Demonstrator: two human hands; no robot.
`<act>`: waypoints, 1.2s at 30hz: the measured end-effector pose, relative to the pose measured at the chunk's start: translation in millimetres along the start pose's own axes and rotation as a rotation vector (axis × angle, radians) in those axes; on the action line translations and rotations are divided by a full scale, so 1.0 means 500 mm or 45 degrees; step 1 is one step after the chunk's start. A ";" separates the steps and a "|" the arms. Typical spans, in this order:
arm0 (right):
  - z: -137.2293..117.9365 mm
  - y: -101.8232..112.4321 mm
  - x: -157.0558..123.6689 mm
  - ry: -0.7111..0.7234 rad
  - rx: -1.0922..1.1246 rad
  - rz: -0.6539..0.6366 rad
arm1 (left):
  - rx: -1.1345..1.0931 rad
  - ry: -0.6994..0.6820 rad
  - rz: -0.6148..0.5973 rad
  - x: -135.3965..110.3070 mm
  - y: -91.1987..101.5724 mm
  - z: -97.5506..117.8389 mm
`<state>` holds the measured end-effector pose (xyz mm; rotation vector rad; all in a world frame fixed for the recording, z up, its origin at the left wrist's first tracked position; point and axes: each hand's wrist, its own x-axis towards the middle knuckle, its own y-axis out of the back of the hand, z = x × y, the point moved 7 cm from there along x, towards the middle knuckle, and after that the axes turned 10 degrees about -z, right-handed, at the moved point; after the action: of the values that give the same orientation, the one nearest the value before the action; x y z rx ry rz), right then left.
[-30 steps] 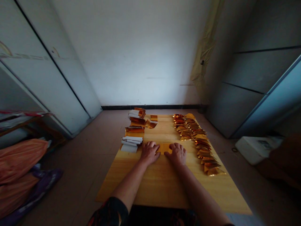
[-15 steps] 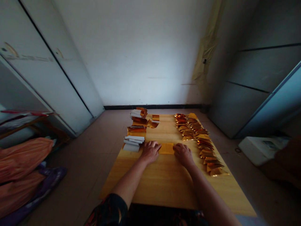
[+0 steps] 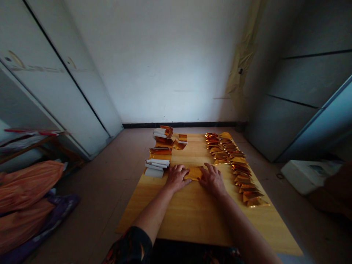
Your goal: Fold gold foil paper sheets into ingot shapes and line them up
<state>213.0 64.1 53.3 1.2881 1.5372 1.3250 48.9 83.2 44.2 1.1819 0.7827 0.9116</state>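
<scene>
We hold a gold sheet [image 3: 194, 173] by its two ends at the middle of the table [image 3: 192, 216], the grip of our left hand [image 3: 177, 177] closed on one end and that of our right hand [image 3: 213, 179] on the other. White folded sheets [image 3: 157, 163] lie just beside our left hand; folded gold pieces [image 3: 239, 171] line the right side.

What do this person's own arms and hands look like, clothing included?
The left hand and right hand are bare, without gloves; no watch or bracelet shows. The left sleeve is dark with a reddish pattern and ends near the elbow. No right sleeve is visible.
</scene>
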 end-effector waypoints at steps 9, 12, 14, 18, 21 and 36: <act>-0.026 -0.027 0.012 0.315 0.075 -0.064 | 0.003 -0.020 0.044 0.001 -0.002 -0.002; -0.022 -0.033 0.017 0.325 0.100 -0.024 | 0.000 -0.054 0.059 -0.002 -0.001 0.000; -0.020 -0.035 0.018 0.332 0.118 -0.002 | -0.018 -0.066 0.106 -0.004 0.002 0.002; -0.017 -0.032 0.018 0.307 0.148 -0.009 | -0.142 -0.105 0.266 -0.006 0.010 0.008; -0.014 -0.028 0.022 0.274 0.179 -0.048 | -0.294 -0.130 0.271 0.002 0.004 0.009; 0.015 -0.038 0.064 -0.340 0.119 -0.063 | -0.082 0.360 0.109 0.055 -0.025 -0.010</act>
<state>208.3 97.5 35.9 1.4128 1.4468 1.0143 58.5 108.6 29.8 1.0489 0.9261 1.1837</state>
